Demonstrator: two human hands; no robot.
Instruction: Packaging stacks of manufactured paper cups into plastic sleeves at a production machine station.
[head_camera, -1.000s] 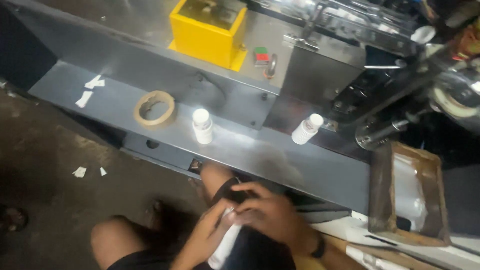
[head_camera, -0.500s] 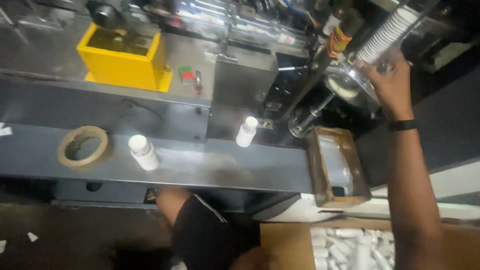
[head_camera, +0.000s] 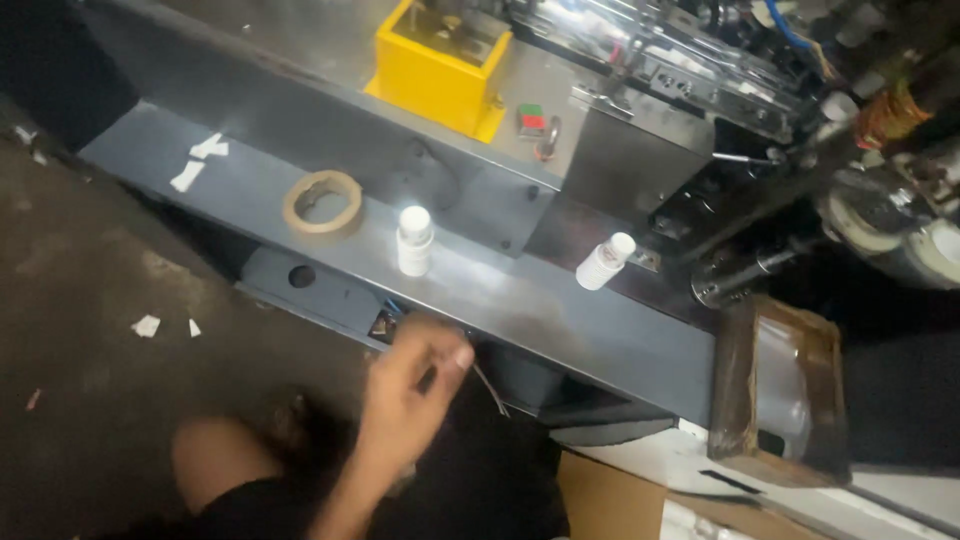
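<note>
The left hand, blurred, fingers loosely curled and empty, hovers below the grey surface; two white bottles stand untouched.

A grey metal ledge runs along the machine, with a roll of tan tape lying flat on it and scraps of white paper farther along. Behind it stands a yellow box — beside it, small red and green buttons. A brown cardboard tray sits at the ledge's end.
</note>
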